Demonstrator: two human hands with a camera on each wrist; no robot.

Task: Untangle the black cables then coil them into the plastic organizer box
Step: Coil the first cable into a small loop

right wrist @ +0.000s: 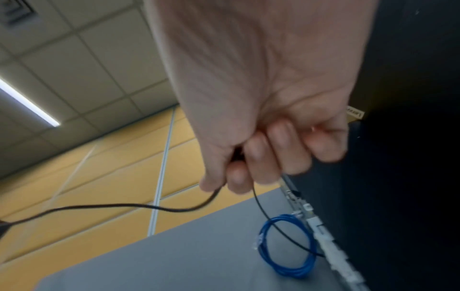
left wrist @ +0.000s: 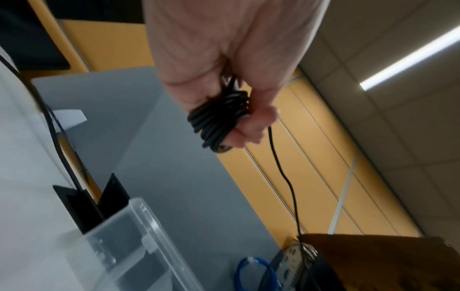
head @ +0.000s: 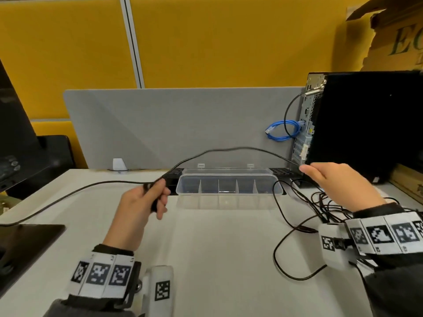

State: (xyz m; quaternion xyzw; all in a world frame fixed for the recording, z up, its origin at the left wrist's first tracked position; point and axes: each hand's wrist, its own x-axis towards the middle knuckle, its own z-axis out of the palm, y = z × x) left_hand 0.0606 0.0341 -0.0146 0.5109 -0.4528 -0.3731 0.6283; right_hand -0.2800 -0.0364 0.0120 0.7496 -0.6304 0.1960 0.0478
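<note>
My left hand (head: 158,197) grips a small coil of black cable (left wrist: 219,122) wound round its fingers, just left of the clear plastic organizer box (head: 229,197). From the coil one black strand (head: 238,148) arcs over the box to my right hand (head: 305,169), which pinches it between curled fingers (right wrist: 259,157) beside the computer tower. The box stands open with several divided compartments that look bare. A tangle of black cables (head: 320,207) lies on the table under my right wrist, with a long loop (head: 277,255) trailing toward me.
A black computer tower (head: 366,124) stands at the right with a blue cable coil (head: 283,131) behind it. The grey divider (head: 160,124) closes the table's far side. A monitor (head: 13,124) and its base (head: 23,243) stand left; another black cable (head: 68,193) runs leftward.
</note>
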